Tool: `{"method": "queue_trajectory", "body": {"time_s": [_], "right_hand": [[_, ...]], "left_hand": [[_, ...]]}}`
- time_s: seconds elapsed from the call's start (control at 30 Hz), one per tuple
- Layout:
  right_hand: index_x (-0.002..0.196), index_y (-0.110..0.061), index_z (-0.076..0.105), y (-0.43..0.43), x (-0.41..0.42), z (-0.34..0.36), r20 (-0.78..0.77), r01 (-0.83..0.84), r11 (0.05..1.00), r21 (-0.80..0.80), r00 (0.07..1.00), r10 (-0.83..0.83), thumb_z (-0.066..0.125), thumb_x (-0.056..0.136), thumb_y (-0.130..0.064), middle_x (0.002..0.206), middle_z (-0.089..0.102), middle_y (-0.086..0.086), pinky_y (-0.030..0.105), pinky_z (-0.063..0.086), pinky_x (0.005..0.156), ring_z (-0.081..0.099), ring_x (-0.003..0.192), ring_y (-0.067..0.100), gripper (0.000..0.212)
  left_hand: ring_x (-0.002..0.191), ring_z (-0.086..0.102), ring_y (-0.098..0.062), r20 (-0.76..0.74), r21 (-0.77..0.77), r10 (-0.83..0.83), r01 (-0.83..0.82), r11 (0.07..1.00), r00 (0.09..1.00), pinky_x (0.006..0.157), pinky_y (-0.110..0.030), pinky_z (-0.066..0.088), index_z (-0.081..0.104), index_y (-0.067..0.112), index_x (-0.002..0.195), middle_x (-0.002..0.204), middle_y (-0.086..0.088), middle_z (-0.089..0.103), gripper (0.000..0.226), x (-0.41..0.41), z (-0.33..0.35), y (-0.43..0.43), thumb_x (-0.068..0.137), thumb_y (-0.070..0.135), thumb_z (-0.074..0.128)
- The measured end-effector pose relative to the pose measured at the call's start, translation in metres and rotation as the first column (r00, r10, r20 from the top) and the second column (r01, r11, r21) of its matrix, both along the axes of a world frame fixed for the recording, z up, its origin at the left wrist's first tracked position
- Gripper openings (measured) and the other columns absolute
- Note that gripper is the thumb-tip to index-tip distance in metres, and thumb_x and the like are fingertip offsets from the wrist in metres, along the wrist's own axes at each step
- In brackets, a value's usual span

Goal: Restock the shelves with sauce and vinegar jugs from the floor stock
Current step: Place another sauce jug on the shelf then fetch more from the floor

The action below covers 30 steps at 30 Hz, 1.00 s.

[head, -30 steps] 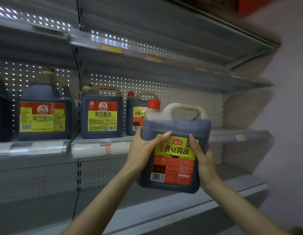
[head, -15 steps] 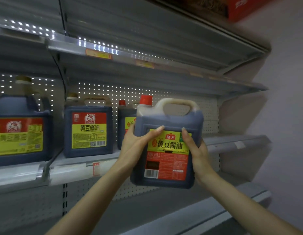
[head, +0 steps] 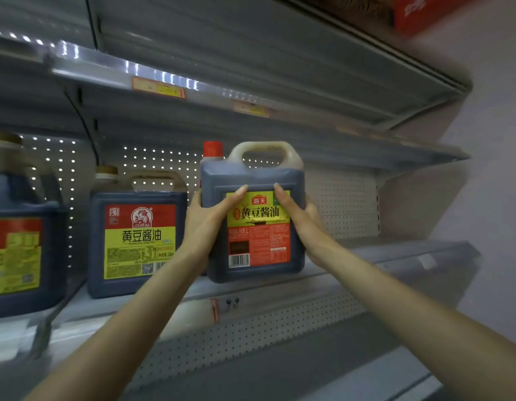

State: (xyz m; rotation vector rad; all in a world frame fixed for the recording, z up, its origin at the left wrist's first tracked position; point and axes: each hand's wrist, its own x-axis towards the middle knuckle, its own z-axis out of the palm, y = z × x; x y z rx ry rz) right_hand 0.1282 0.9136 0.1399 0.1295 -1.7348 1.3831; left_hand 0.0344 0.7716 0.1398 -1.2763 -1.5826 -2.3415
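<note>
I hold a dark soy sauce jug [head: 252, 235] with a red cap, a pale handle and a yellow and red label. My left hand [head: 206, 224] grips its left side, thumb across the front. My right hand [head: 301, 219] grips its right side, thumb on the label's top edge. The jug is upright at the middle shelf [head: 366, 253], its base over the front edge; whether it rests on the shelf I cannot tell. It hides the red-capped jug standing behind it.
A larger soy sauce jug [head: 138, 235] stands just left of the held one. Another jug [head: 16, 250] stands at the far left. The shelf to the right shows bare metal up to the wall [head: 494, 169]. A red box [head: 418, 10] sits high up.
Both hands have lifted the jug up and forward, from below the shelf edge to the level of the middle shelf beside the yellow-labelled jug. The view has shifted right and closer.
</note>
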Motion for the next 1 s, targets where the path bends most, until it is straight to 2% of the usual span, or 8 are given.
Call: {"method": "queue_trajectory", "body": {"time_s": [0.17,0.3,0.47,0.57,0.73,0.8,0.9,1.0], "right_hand": [[0.113,-0.019,0.055,0.017,-0.034,0.003,0.003,-0.012,1.000,0.011,1.000,0.012,0.068,0.076,-0.050,0.100,0.072,0.009,0.032,0.058,0.075,0.071,0.087,0.024,0.051],[0.109,-0.025,0.056,0.033,-0.057,-0.009,0.000,0.011,1.000,-0.005,1.000,-0.011,0.068,0.074,-0.056,0.097,0.072,0.006,0.035,0.058,0.077,0.071,0.086,0.022,0.048],[0.105,-0.024,0.058,0.048,-0.079,-0.021,0.004,0.004,0.999,-0.043,1.000,-0.004,0.069,0.068,-0.060,0.095,0.073,0.007,0.041,0.057,0.081,0.071,0.086,0.025,0.053],[0.109,-0.022,0.058,0.057,-0.087,-0.027,0.021,0.021,0.999,-0.041,1.000,-0.020,0.068,0.070,-0.063,0.094,0.073,0.007,0.037,0.057,0.076,0.072,0.084,0.023,0.058],[0.107,-0.020,0.059,0.065,-0.096,-0.033,0.020,0.015,0.995,-0.098,1.000,-0.013,0.062,0.073,-0.054,0.085,0.073,0.001,0.021,0.053,0.060,0.072,0.073,0.014,0.048],[0.108,-0.020,0.058,0.067,-0.097,-0.032,0.025,-0.003,0.995,-0.105,1.000,0.006,0.062,0.078,-0.051,0.086,0.073,0.001,0.021,0.054,0.061,0.072,0.074,0.014,0.043],[0.112,-0.021,0.056,0.067,-0.097,-0.034,0.030,-0.021,0.996,-0.087,0.999,0.024,0.060,0.075,-0.054,0.091,0.073,0.003,0.022,0.055,0.062,0.072,0.078,0.016,0.049],[0.109,-0.029,0.056,0.066,-0.096,-0.039,0.018,0.010,0.998,-0.062,1.000,-0.009,0.057,0.075,-0.059,0.095,0.073,0.002,0.028,0.057,0.071,0.072,0.083,0.016,0.045]], "left_hand": [[0.087,0.071,-0.012,0.043,0.080,0.031,-0.035,0.996,0.999,0.077,-0.032,0.056,0.054,0.023,0.122,0.102,0.002,0.072,0.079,-0.024,-0.004,0.020,0.052,0.051,0.077],[0.085,0.070,-0.009,0.034,0.060,0.057,-0.059,0.996,0.998,0.070,-0.024,0.053,0.052,0.024,0.123,0.103,0.002,0.070,0.076,-0.040,-0.014,0.034,0.055,0.050,0.076],[0.086,0.071,-0.013,0.081,0.044,0.083,-0.087,0.995,0.993,0.074,-0.031,0.057,0.053,0.020,0.126,0.102,-0.001,0.072,0.085,-0.060,-0.024,0.047,0.051,0.051,0.078],[0.087,0.071,-0.015,0.094,0.023,0.096,-0.098,0.995,0.991,0.078,-0.035,0.057,0.052,0.020,0.126,0.103,-0.001,0.071,0.086,-0.065,-0.025,0.054,0.050,0.051,0.079],[0.084,0.071,-0.015,0.126,-0.020,0.135,-0.133,0.991,0.983,0.077,-0.033,0.056,0.054,0.020,0.118,0.099,-0.001,0.072,0.060,-0.072,-0.024,0.063,0.067,0.042,0.079],[0.086,0.071,-0.016,0.114,-0.023,0.151,-0.149,0.989,0.982,0.077,-0.031,0.056,0.054,0.022,0.116,0.099,0.000,0.072,0.056,-0.073,-0.025,0.065,0.069,0.043,0.078],[0.088,0.070,-0.014,0.069,-0.002,0.187,-0.188,0.982,0.980,0.081,-0.034,0.057,0.056,0.023,0.118,0.100,0.002,0.071,0.059,-0.073,-0.030,0.066,0.069,0.049,0.075],[0.101,0.065,-0.012,-0.060,0.040,0.350,-0.348,0.937,0.935,0.090,-0.041,0.053,0.057,0.029,0.119,0.112,0.003,0.064,0.068,-0.075,-0.038,0.070,0.064,0.068,0.070]]}}
